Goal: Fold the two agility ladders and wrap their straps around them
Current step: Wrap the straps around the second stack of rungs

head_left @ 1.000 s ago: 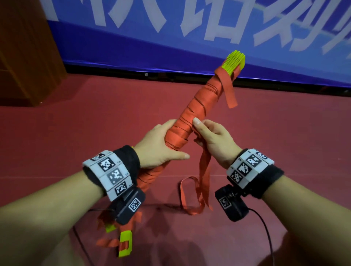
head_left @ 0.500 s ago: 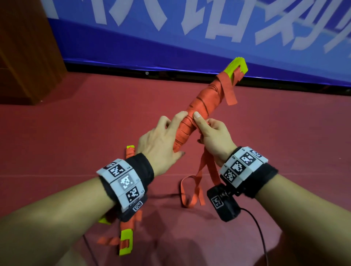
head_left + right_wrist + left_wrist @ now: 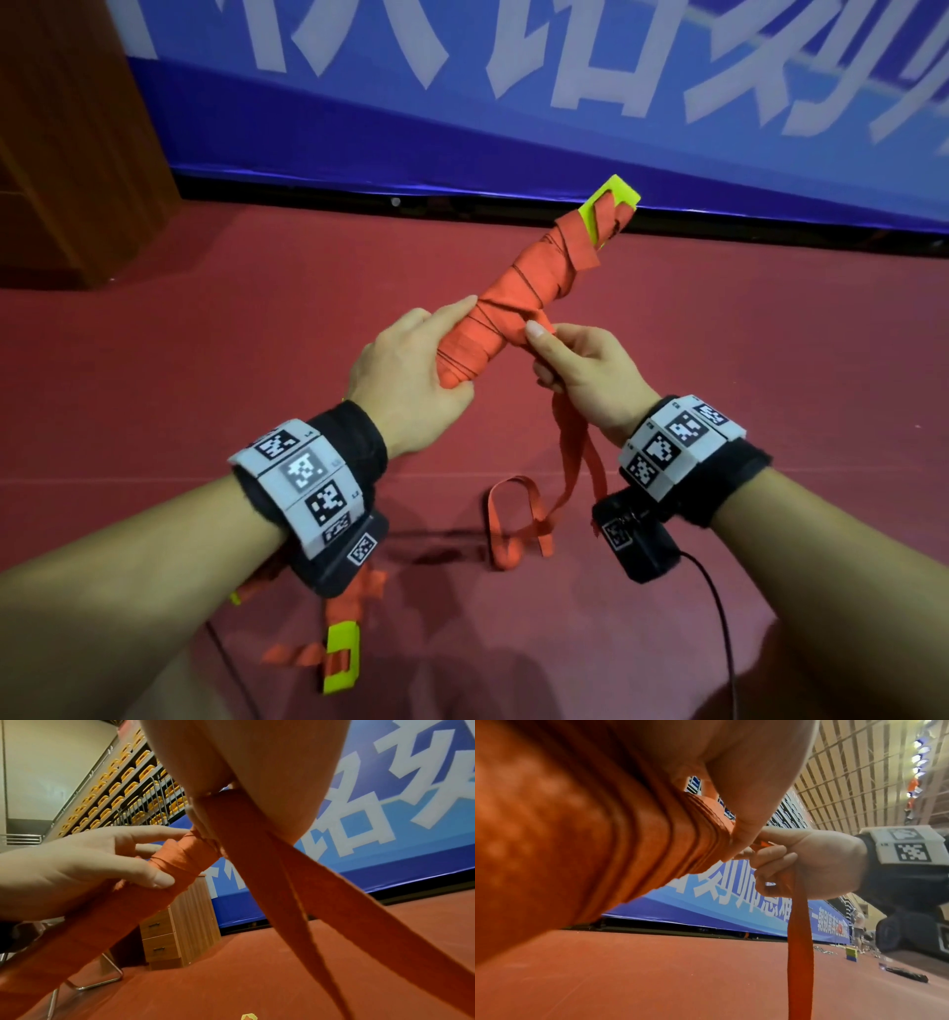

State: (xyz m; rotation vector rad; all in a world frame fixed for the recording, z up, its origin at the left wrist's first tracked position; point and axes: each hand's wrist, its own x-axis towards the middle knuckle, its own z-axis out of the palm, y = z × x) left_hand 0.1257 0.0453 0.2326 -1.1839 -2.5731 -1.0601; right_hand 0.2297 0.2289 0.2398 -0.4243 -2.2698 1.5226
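A folded agility ladder (image 3: 518, 298), bound in orange strap with yellow-green rung ends (image 3: 613, 198) at its far tip, slants up and away from me. My left hand (image 3: 411, 370) grips its near end, fingers curled round the wrapped part. My right hand (image 3: 570, 360) pinches the strap (image 3: 536, 329) against the bundle's right side. The loose strap tail (image 3: 570, 462) hangs from that hand and loops on the floor. In the right wrist view the left hand (image 3: 77, 866) closes on the bundle (image 3: 180, 858). A second ladder (image 3: 341, 652) lies on the floor under my left forearm, partly hidden.
The red floor (image 3: 205, 360) runs to a blue banner wall (image 3: 513, 128). A wooden cabinet (image 3: 67, 154) stands at the far left. A black cable (image 3: 719, 616) trails from the right wrist camera. Small items (image 3: 852, 953) lie far off on the floor.
The bundle has turned about its length, so the flat of a rung now faces me. My left hand has regripped nearer its lower end. The right hand still holds the strap.
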